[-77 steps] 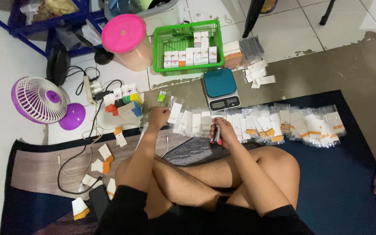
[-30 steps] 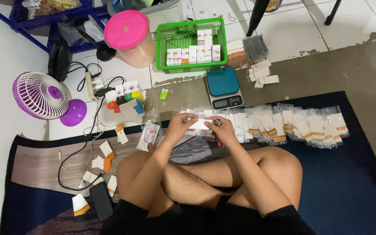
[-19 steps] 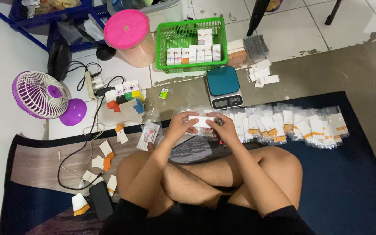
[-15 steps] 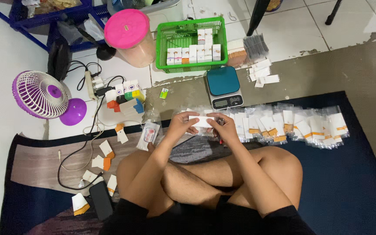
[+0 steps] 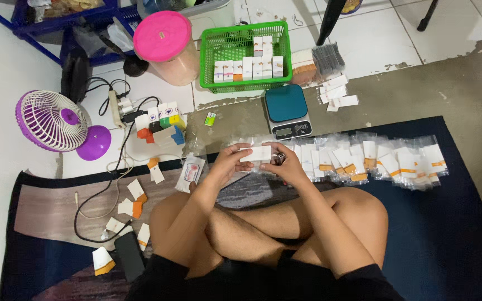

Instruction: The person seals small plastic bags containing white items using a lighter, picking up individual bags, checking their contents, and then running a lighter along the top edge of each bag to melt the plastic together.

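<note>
Left hand [image 5: 229, 163] and right hand [image 5: 285, 163] both grip a small white box [image 5: 255, 153], its underside hidden.

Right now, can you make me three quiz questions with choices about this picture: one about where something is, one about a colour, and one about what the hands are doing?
1. Where is the small kitchen scale?
A. inside the green basket
B. on the floor just in front of the green basket
C. under the fan

2. What colour is the lid of the big jar?
A. pink
B. yellow
C. black

3. What are the left hand and right hand doing?
A. resting flat on the knees
B. holding the phone
C. both holding one small white box between them

Answers: 1 B, the scale sits on the floor right below the basket's front rim. 2 A, the round lid is bright pink. 3 C, fingers of both hands grip the ends of the box.
</note>
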